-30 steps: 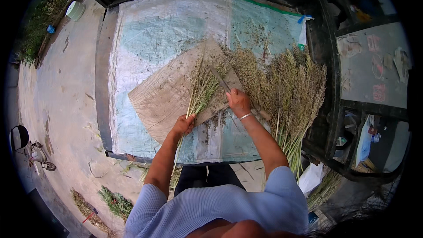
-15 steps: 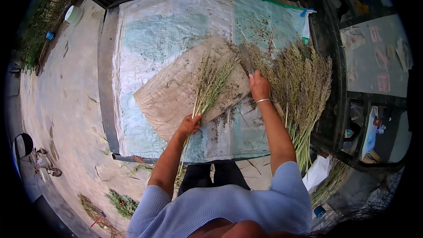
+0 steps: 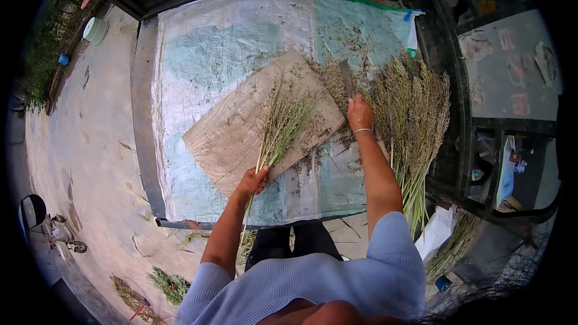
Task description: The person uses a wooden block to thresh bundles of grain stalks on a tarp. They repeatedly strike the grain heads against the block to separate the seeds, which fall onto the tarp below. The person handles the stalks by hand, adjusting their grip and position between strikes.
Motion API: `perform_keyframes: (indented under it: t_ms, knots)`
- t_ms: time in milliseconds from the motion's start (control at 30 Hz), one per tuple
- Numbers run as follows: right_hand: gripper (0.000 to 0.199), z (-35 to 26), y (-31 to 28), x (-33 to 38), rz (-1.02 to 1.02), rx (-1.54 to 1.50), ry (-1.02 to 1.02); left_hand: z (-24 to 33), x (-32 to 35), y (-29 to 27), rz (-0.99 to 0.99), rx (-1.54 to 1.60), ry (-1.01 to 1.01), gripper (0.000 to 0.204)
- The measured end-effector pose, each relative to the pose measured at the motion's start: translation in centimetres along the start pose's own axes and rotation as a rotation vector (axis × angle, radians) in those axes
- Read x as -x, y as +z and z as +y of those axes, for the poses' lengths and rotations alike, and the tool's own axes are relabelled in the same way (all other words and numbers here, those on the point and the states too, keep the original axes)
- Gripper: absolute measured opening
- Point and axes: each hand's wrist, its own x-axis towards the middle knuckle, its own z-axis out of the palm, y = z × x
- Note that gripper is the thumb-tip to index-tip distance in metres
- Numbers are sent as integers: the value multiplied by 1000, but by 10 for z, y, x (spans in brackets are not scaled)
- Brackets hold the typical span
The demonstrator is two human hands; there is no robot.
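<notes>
Left hand (image 3: 253, 182): clamped, fingers together, round the lower stems of a stalk bundle (image 3: 282, 135).
Stalk bundle: fanned over the wooden board (image 3: 226, 135), seed heads pointing away from the body, stem ends trailing below the grip.
Right hand (image 3: 360, 113): closed round the handle of a flat-bladed knife (image 3: 347, 78), held clear of the bundle, between board and stalk heap (image 3: 412, 102).
Step in hand: apparently working the seed heads with the blade, at a gap between strokes.
Next move: would call for bringing the blade back leftward over the heads, with a firm left grip away from the edge.
Woven plastic sheet (image 3: 192, 72): spread under board and heap, strewn with loose seed litter.
Pale bucket (image 3: 95, 30): upright on the concrete, far left; too small to tell contents.
White sack (image 3: 435, 233): slumped near the heap's stem ends; contents hidden.
</notes>
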Motion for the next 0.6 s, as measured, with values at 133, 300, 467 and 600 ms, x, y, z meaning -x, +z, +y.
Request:
perform_keyframes:
  t_ms: [133, 300, 467, 600]
  knots:
    - [19, -43, -14, 58, -30, -199, -481, -8, -5, 7, 53, 35, 73, 37]
    - [22, -40, 30, 54, -120, -36, -456, 15, -4, 23, 124, -25, 99, 33]
    - [20, -29, 36, 25, -108, 63, -470, 22, 27, 47, 73, 121, 138, 27]
    - [22, -19, 43, 16, -157, 14, -388, 6, 67, 41, 86, 127, 90, 27]
